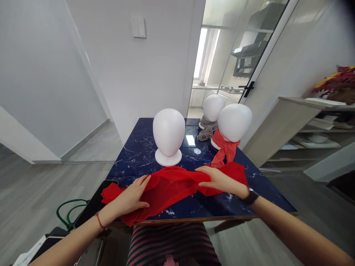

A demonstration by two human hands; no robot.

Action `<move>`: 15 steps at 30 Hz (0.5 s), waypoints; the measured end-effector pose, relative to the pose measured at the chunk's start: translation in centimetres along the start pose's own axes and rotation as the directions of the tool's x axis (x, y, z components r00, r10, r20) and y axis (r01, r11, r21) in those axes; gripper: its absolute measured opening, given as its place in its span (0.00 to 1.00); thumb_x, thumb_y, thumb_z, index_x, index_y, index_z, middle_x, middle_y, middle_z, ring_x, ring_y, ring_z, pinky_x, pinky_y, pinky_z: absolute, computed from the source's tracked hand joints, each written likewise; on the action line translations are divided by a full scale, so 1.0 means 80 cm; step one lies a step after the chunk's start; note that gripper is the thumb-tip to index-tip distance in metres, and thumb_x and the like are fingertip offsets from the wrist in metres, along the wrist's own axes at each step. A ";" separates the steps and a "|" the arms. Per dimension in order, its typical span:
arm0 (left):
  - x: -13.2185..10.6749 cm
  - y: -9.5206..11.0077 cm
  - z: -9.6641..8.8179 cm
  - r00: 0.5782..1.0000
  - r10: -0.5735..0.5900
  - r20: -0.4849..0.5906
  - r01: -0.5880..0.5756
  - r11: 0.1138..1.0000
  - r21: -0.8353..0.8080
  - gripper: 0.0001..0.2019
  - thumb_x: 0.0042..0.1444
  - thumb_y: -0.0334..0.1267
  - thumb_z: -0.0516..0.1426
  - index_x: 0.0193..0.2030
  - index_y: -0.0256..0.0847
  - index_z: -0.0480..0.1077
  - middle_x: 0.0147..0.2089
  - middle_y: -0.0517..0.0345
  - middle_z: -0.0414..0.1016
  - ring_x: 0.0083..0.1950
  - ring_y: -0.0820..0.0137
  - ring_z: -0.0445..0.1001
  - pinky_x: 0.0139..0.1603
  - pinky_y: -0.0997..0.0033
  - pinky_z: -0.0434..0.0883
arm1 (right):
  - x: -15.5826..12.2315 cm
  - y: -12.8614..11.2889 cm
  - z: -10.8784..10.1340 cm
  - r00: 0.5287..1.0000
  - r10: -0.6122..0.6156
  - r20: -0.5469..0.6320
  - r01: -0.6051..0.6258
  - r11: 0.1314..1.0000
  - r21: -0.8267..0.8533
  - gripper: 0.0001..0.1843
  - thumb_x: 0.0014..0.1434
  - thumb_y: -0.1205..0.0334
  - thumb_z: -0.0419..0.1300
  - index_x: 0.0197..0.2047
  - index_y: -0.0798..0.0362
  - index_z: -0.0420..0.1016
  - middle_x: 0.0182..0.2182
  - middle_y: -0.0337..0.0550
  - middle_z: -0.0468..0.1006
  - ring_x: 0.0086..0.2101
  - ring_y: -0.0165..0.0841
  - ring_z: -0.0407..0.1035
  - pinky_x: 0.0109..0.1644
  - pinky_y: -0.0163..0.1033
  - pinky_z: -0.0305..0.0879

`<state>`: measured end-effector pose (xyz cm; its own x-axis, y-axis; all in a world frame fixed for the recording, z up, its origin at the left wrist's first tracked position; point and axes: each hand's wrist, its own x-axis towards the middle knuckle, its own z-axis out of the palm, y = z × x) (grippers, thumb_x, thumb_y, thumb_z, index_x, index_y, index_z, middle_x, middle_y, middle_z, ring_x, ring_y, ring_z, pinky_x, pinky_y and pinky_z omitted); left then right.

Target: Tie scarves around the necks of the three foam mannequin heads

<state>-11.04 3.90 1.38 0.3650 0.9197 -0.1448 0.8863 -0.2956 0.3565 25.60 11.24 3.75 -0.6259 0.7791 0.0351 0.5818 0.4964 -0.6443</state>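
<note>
A sheer red scarf (174,188) lies loosely spread along the near side of the table, its left end hanging over the edge. My left hand (135,194) rests on the scarf's left part, fingers stretched out and thumb apart. On the right part of the cloth, my right hand (215,178) lies with its fingers extended and spread. Just beyond the scarf, a bare white mannequin head (169,131) stands upright on its round base.
At the table's (135,147) back right stand a mannequin head (235,120) with a coral scarf (226,147) knotted round its neck and another head (213,107) with a grey scarf (206,129). Left of the table is a bag with green handles (68,210). Shelves (305,129) stand right.
</note>
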 end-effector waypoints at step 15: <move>-0.012 -0.012 -0.061 0.991 0.115 0.068 -0.074 0.896 -0.438 0.20 0.40 0.26 0.49 0.42 0.39 0.68 0.48 0.54 0.71 0.49 0.65 0.69 0.54 0.67 0.62 | 0.060 -0.036 0.029 0.998 0.008 0.056 -0.038 0.823 0.567 0.13 0.59 0.55 0.56 0.39 0.54 0.74 0.37 0.42 0.77 0.38 0.33 0.71 0.46 0.39 0.67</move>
<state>-13.65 4.55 5.71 0.4829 0.8600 -0.1652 0.6420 -0.2193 0.7347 19.68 12.64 3.99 -0.6491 0.7606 -0.0126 0.2077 0.1613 -0.9648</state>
